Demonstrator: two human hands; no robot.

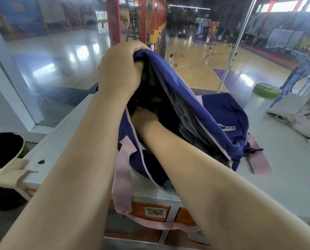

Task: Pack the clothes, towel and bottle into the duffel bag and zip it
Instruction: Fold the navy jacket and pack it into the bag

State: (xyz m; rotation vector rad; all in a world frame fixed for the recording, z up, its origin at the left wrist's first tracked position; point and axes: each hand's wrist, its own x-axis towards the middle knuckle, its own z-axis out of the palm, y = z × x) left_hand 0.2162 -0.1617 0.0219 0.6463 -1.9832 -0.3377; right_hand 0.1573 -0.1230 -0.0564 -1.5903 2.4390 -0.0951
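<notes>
Left hand [121,69]: gripping the raised far edge of the duffel bag [222,112], fingers curled round the blue fabric, holding the mouth wide open.
Right hand [145,117]: reached down inside the bag, fingers buried in the dark stuff in there. Honestly can't tell if it's holding something or just pushing it down.
Bag: sitting on the white countertop [285,177], near edge, zipper fully undone, pink straps [122,170] flopping over the front.
Already in: something dark is inside, looks like clothing, but it's too murky to say what or how much.
Still out: bottle [260,103] with the green lid stands to the right of the bag, just beside it. Pale towel [298,112] is bunched up further right, maybe with other light clothes in the heap.
Progress guess: around halfway at best. Bottle and towel still need to go in, then the zip.
</notes>
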